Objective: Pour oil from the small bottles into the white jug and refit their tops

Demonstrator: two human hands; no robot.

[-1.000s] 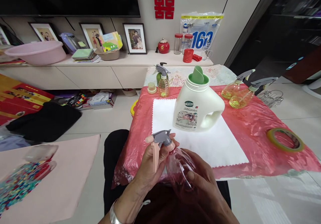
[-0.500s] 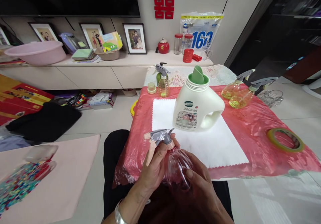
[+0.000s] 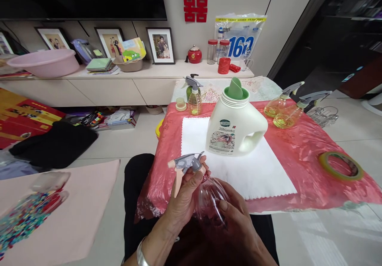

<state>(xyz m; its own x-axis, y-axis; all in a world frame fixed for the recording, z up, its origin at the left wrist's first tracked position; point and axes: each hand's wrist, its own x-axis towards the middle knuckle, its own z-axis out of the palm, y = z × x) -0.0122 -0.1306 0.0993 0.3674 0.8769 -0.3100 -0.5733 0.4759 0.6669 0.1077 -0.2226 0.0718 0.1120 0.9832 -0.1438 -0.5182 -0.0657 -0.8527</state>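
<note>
My left hand [image 3: 186, 192] is closed around the collar of a grey and peach trigger spray head [image 3: 187, 162], which sits at the neck of a clear plastic bottle [image 3: 210, 202]. My right hand [image 3: 235, 214] wraps the bottle's body, thumb on its near side. The bottle tilts above my lap at the table's front edge. Whether the collar is threaded on cannot be seen under my fingers. Beyond my hands a cream detergent jug [image 3: 237, 127] stands upright on a white cloth [image 3: 268, 178], a green spout showing in its open mouth.
Two spray bottles with yellow liquid [image 3: 285, 119] stand at the right of the red-covered table [image 3: 301, 150]. A roll of tape [image 3: 340, 166] lies nearer. At the back left are another spray bottle [image 3: 195, 103] and a pale cap [image 3: 180, 104]. Colourful beads [image 3: 24, 222] lie on a pink surface at left.
My left hand and the spray head have shifted slightly left, and the head has tipped a little. My right hand keeps its hold on the bottle.
</note>
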